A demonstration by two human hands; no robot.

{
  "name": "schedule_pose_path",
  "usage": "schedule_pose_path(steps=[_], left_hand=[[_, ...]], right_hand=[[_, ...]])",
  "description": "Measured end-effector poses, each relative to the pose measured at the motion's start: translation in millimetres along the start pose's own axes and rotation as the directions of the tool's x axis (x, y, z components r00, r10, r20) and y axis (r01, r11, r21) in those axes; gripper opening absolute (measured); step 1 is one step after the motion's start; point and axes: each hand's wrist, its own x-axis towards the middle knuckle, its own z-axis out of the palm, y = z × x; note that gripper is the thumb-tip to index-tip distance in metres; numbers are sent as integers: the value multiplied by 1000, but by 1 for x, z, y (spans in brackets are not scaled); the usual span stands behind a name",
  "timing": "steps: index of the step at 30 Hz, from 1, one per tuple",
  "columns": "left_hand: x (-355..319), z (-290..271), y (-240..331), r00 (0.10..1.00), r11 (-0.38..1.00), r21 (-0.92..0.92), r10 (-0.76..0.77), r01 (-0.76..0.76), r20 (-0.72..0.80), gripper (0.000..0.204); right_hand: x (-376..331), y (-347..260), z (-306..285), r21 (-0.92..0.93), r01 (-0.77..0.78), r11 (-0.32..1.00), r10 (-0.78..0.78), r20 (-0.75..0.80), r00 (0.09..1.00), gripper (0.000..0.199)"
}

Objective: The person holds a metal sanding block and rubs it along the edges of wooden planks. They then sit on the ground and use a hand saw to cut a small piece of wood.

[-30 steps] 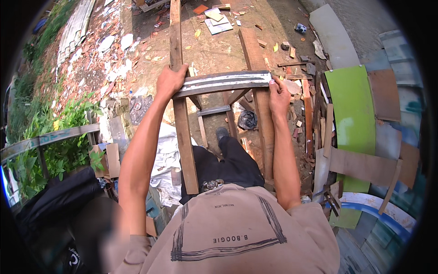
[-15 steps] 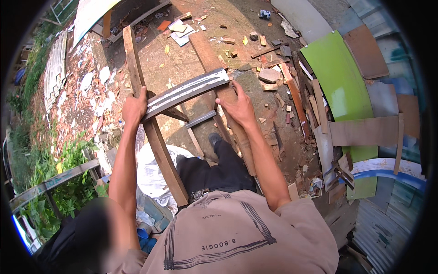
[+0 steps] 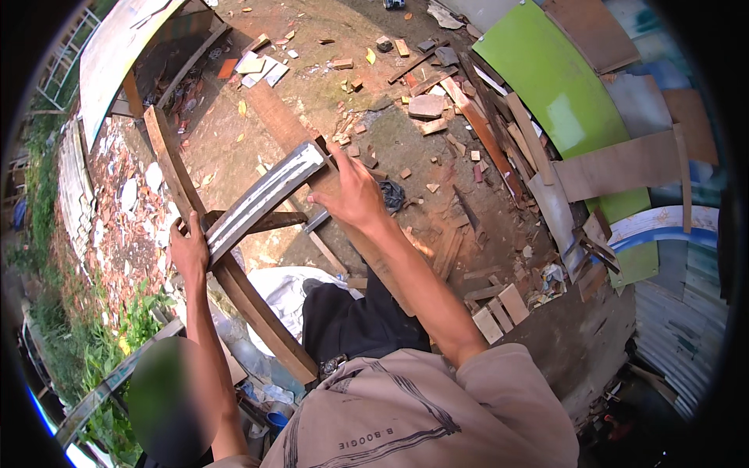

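A wooden frame is held up in front of my body. Its left rail (image 3: 261, 312) runs from near my waist toward the far left; the right rail (image 3: 277, 117) lies partly behind my right arm. A dark crosspiece with white stripes (image 3: 265, 201) spans both rails, its right end higher in view. My left hand (image 3: 189, 248) is closed around the crosspiece's left end, beside the left rail. With fingers wrapped over the other end, my right hand (image 3: 353, 189) grips the crosspiece by the right rail. Beneath it shows a shorter dark wooden brace (image 3: 275, 224).
Wood offcuts (image 3: 499, 313) and a brick-like block (image 3: 427, 107) lie on the dirt floor. Green board (image 3: 550, 86) and other sheets lean at the right. A white sack (image 3: 289, 285) is by my legs. Plants (image 3: 125, 327) and a rail stand left; a large panel (image 3: 117, 51) stands far left.
My view has turned, and the frame now sits further left and more slanted. Both hands have moved left with it and keep their hold on the crosspiece.
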Motion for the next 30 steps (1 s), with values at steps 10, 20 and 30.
schedule_pose_path(steps=[10,20,30], left_hand=[[-9,-6,18,995,998,-30,49,-51,-83,60],[-31,3,19,921,934,2,352,-357,-168,53],[-37,0,22,962,958,96,270,-271,28,53]], right_hand=[[-2,15,-7,188,-30,982,-1,165,986,98],[-6,-1,-8,190,-92,978,53,197,979,92],[-13,8,-9,96,3,995,-19,161,987,92]])
